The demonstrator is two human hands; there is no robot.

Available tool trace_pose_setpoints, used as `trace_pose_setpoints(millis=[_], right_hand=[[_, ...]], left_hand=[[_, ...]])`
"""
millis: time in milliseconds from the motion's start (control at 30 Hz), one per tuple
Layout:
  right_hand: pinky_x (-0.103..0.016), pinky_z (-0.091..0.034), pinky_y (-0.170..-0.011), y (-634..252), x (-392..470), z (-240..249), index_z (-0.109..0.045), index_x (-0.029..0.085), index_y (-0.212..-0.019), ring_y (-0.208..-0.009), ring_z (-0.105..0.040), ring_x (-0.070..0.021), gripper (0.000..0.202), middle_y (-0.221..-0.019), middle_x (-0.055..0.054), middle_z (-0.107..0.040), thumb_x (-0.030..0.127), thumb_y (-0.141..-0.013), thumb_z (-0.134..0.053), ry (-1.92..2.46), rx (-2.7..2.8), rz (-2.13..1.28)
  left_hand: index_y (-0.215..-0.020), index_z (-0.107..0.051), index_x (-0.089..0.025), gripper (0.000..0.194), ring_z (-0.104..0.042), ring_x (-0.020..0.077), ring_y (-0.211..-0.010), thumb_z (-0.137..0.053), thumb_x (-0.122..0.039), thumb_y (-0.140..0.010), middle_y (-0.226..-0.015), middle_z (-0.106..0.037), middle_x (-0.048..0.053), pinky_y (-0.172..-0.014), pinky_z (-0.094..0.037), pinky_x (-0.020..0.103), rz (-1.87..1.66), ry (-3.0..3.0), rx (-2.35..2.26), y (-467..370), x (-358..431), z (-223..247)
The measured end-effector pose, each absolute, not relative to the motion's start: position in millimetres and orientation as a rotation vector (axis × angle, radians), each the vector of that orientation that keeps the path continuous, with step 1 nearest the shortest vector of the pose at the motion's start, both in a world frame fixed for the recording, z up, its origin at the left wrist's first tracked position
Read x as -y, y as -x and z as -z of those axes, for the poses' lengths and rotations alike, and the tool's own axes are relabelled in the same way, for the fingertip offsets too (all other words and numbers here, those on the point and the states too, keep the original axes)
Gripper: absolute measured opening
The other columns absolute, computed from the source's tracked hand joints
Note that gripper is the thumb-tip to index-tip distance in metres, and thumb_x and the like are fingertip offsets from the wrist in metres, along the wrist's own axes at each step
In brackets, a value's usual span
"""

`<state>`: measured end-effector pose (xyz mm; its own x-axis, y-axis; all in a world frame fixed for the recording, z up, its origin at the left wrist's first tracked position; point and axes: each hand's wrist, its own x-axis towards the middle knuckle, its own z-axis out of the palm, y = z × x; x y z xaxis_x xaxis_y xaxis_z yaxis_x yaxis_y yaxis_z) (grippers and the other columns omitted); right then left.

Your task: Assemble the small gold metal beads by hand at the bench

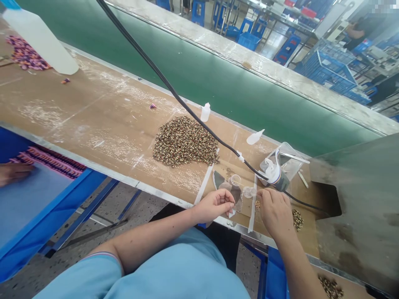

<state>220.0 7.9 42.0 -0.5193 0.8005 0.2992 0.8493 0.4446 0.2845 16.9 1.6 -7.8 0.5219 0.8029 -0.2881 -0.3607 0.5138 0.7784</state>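
Note:
My left hand (215,204) rests at the near edge of the brown workbench (102,120), fingers curled as if pinching something small that I cannot make out. My right hand (274,211) sits just to its right, fingers bent down over a few small beads (257,204); what it holds is hidden. Between and just beyond the hands lie a dark plastic scrap (236,192) and small clear cups (234,180). A large heap of brown-and-gold beads (185,141) lies further left on the bench.
A black cable (174,93) crosses to a small tool (276,174) in a clear bag. Small white squeeze bottles (205,112) stand near the green conveyor belt (218,79). Another person's hand (12,172) rests on a blue tray at left. Purple beads (26,54) lie far left.

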Motion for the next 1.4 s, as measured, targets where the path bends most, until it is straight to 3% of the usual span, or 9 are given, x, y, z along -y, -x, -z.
trace_pose_setpoints(millis=[867,1067,1233,1400], right_hand=[[-0.031,-0.034,-0.073,-224,-7,-46,-0.053,0.018,-0.084,-0.073,-0.05,-0.019,0.017,-0.078,-0.007,-0.058,0.013,-0.09,-0.039,1.479,2.553,0.503],[-0.027,-0.039,-0.068,-204,8,-43,-0.048,0.02,-0.084,-0.076,-0.053,-0.0168,0.012,-0.08,-0.004,-0.056,0.024,-0.093,-0.04,1.471,2.255,0.117],[-0.025,-0.041,-0.065,-174,20,-31,-0.047,0.022,-0.082,-0.074,-0.052,-0.0147,0.011,-0.076,-0.001,-0.055,0.021,-0.092,-0.042,1.425,2.105,-0.253],[-0.025,-0.041,-0.064,-165,21,-25,-0.048,0.022,-0.08,-0.072,-0.052,-0.0138,0.012,-0.075,0.0,-0.055,0.02,-0.091,-0.043,1.414,2.045,-0.348]], left_hand=[[-0.077,-0.055,-0.014,0.041,-0.059,0.0089,-0.054,-0.077,-0.044,-0.06,-0.059,-0.063,-0.001,-0.06,-0.048,0.023,-0.827,-0.616,-0.681,-15,-5,8],[-0.075,-0.054,-0.014,0.042,-0.059,0.0092,-0.052,-0.081,-0.041,-0.056,-0.056,-0.063,-0.002,-0.057,-0.048,0.022,-0.832,-0.53,-0.67,-14,-6,6],[-0.077,-0.054,-0.014,0.042,-0.06,0.0091,-0.052,-0.082,-0.038,-0.056,-0.058,-0.063,-0.001,-0.056,-0.048,0.021,-0.791,-0.49,-0.652,-12,-7,3],[-0.077,-0.054,-0.014,0.042,-0.06,0.0088,-0.052,-0.082,-0.036,-0.056,-0.059,-0.064,-0.001,-0.056,-0.048,0.021,-0.782,-0.488,-0.651,-11,-6,2]])
